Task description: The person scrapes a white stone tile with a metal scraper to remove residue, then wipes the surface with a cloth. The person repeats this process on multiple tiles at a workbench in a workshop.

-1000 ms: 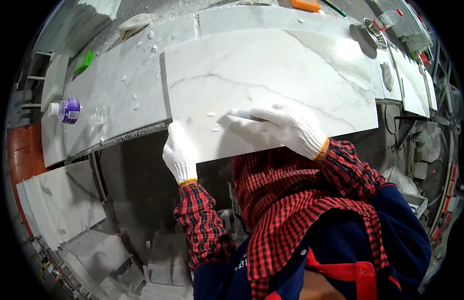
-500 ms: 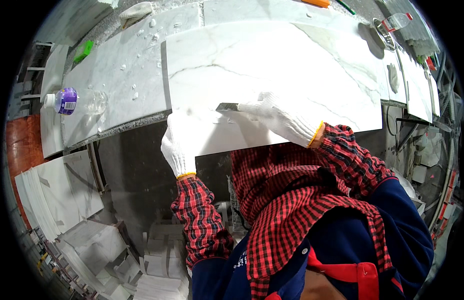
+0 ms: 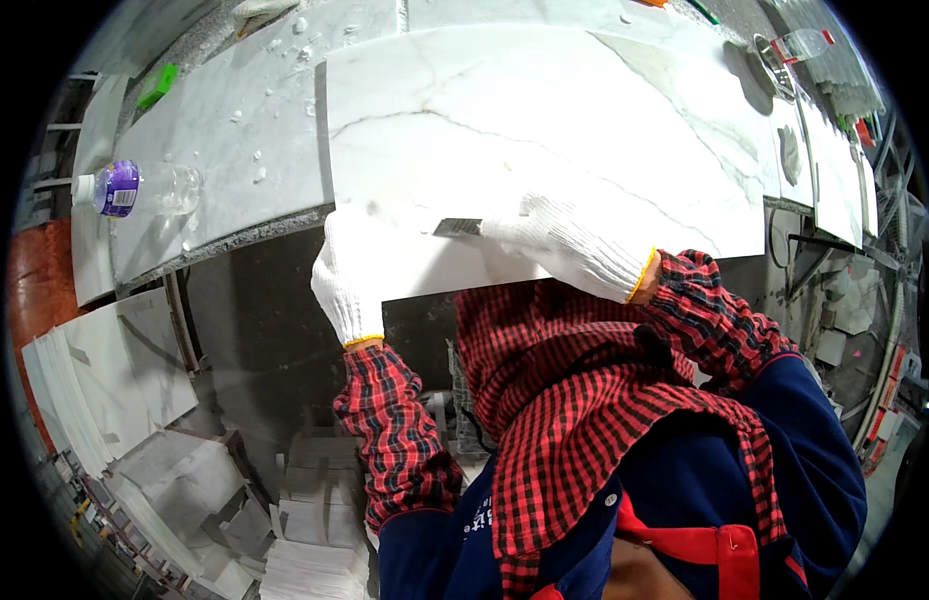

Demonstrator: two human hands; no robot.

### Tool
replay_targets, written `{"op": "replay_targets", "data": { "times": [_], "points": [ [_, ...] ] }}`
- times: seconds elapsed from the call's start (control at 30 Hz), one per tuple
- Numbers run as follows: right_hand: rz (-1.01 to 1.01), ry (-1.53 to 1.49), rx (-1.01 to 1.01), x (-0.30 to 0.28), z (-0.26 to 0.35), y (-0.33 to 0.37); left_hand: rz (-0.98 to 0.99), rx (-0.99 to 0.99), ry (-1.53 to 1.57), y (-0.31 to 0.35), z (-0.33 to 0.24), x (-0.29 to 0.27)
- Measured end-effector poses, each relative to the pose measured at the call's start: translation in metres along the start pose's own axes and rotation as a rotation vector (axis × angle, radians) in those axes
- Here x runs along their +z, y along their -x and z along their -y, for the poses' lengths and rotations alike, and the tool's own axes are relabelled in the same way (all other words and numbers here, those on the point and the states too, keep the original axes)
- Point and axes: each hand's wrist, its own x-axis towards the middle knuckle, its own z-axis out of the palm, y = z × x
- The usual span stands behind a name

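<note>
White-gloved right hand [image 3: 582,245] curled on grey blade [image 3: 459,228]

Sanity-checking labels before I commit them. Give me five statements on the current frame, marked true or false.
1. The right hand holds a flat tool. True.
2. The left hand is bare. False: it wears a white glove.
3. The left hand is at the slab's near-left corner. True.
4. The purple-labelled bottle has a red cap. False: its cap is white.
5. The green block is right of the slab. False: it is to the left.
</note>
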Motion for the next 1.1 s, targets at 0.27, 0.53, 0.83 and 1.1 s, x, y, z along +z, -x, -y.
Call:
{"op": "replay_targets", "data": {
  "times": [0.27, 0.53, 0.83, 1.1],
  "points": [
    [0.016, 0.209, -0.138, -0.023, 0.006, 0.014, -0.027, -0.04, 0.093, 0.004, -0.002, -0.002],
    [-0.111, 0.076, -0.366, 0.01, -0.017, -0.014, -0.027, -0.015, 0.055, -0.003, 0.002, -0.005],
    [0.037, 0.326, -0.184, -0.016, -0.011, 0.025, -0.022, 0.052, 0.069, -0.003, 0.012, -0.009],
    [0.004, -0.094, -0.05, -0.044, -0.057, 0.054, -0.142, -0.009, 0.065, 0.004, -0.004, -0.002]
  ]
}}
